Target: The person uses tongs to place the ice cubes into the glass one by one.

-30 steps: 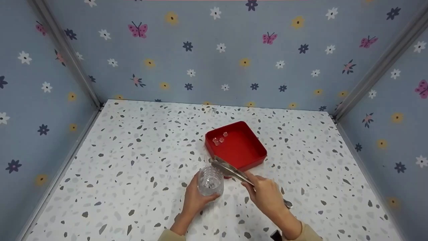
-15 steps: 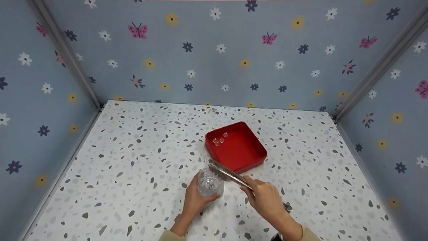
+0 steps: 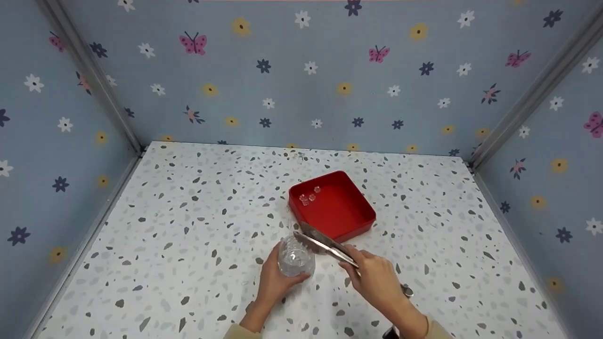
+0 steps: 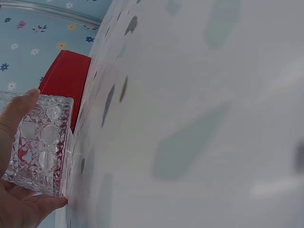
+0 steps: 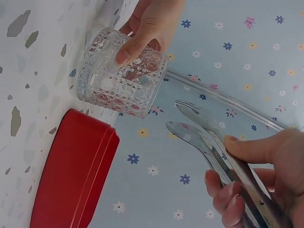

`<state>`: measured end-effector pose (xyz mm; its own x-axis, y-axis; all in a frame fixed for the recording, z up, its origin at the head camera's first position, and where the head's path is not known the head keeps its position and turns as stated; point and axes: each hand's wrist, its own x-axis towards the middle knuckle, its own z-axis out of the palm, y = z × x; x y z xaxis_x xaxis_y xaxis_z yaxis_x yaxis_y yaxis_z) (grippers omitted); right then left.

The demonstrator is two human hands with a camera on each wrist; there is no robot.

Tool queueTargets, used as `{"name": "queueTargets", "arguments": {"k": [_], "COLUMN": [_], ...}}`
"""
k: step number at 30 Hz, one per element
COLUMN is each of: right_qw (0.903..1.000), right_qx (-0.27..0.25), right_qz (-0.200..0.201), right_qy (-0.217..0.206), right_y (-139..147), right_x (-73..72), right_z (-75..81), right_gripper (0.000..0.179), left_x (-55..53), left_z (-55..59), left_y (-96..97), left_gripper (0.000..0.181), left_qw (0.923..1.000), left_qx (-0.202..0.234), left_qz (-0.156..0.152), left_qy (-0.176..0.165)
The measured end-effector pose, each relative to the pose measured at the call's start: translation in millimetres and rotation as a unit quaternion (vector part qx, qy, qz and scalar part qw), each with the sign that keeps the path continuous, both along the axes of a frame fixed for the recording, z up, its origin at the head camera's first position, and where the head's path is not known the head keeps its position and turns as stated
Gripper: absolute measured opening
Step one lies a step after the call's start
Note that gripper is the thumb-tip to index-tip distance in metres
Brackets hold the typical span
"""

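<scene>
A clear cut-glass tumbler (image 5: 123, 78) stands on the speckled table, its side pressed with a diamond pattern. My left hand (image 3: 275, 278) grips it, thumb on one side and fingers on the other, as the left wrist view also shows. My right hand (image 3: 374, 278) holds metal tongs (image 5: 213, 152); their two tips are slightly apart with nothing between them in the right wrist view. In the head view the tips reach over the tumbler's far rim. Just beyond is a square red tray (image 3: 339, 207), with several small clear beads (image 3: 305, 199) in its left corner.
Blue walls (image 3: 311, 56) with flowers and butterflies enclose the white speckled table (image 3: 188, 245) at the back and both sides. Metal strips (image 3: 94, 70) run down the wall corners. A dark object (image 3: 390, 333) shows beside the right wrist.
The tong tips have parted over the tumbler since half a second ago, when they were close together. The left hand, tumbler and red tray stay in place.
</scene>
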<state>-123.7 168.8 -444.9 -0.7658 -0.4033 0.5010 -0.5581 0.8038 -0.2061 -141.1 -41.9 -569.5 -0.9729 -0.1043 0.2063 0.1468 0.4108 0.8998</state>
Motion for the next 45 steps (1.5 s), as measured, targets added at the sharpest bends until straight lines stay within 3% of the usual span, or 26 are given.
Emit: {"name": "queueTargets", "arguments": {"k": [8,18,29,45], "right_qw": [0.9996,0.9983,0.9953,0.9910], "right_qx": [0.015,0.038,0.070,0.087], "right_qz": [-0.020,-0.044,-0.066,-0.102], "right_qy": [-0.017,-0.005,0.008,-0.008], "right_y": [4.6,11.0,12.9,16.8], "right_x": [-8.0,-25.3,-47.8,-77.1], "right_z": [2.3,4.1,8.1,-4.6], "right_gripper": [0.028,0.030,0.029,0.027], "left_x": [0.4,-0.6,-1.4,-0.6], "left_z": [2.2,1.9,0.5,1.2], "left_y": [0.2,-0.2,-0.4,-1.0], "left_gripper": [0.101,0.101,0.101,0.104], "left_qw": [0.9999,0.9996,0.9999,0.9998], "left_qx": [-0.004,-0.013,-0.012,-0.015], "left_qz": [-0.003,-0.004,0.000,-0.001], "left_qy": [-0.016,-0.023,-0.006,-0.012]}}
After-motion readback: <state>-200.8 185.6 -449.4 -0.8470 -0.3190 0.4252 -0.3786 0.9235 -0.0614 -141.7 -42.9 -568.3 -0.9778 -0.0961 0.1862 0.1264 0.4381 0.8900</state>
